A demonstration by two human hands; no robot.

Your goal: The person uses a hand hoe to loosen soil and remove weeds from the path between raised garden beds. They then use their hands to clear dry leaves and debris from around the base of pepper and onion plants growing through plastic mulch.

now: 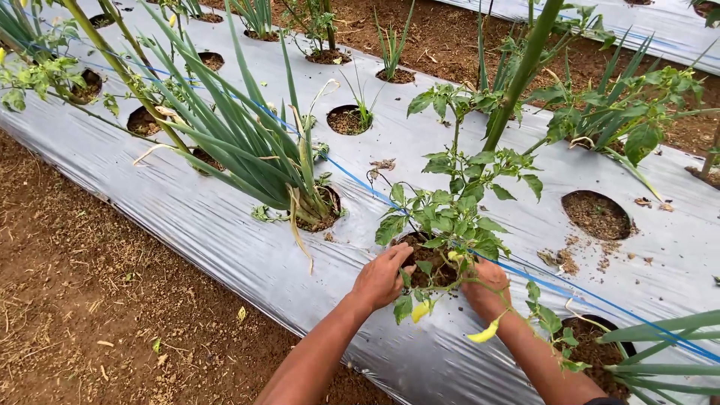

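A small leafy green plant [450,210] grows out of a round soil-filled hole [429,264] in silver plastic mulch [225,232]. My left hand [381,276] rests at the hole's left rim, fingers curled toward the stem base. My right hand [486,289] presses at the right rim, partly hidden by leaves. Two yellowed leaves [484,332] hang near my right wrist. What either hand grips among the leaves is hidden.
A tall green-onion clump [270,157] grows in the hole to the left. An open hole with soil [597,214] lies to the right. A blue line [360,180] runs along the mulch. Bare brown soil [90,285] lies at lower left, with more plants behind.
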